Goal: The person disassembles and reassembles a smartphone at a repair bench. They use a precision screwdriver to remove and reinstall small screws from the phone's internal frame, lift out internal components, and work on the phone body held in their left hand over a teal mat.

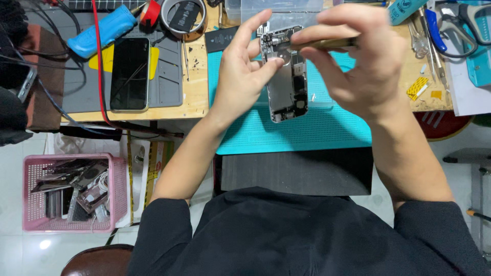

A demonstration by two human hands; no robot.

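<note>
An opened phone body [287,82] with bare circuitry lies upright on a teal mat [307,130] at the desk's middle. My left hand [244,71] rests against its left edge, thumb on the upper part, fingers spread. My right hand [360,56] grips a thin brass-coloured tool [322,44] that points left, its tip over the phone's upper section.
A dark phone screen [130,74] lies on a grey mat at left, with a red cable [101,61], a blue tool [102,30] and a tape roll [183,16] nearby. Pliers and tweezers [434,30] sit at right. A pink basket [71,191] of parts stands on the floor.
</note>
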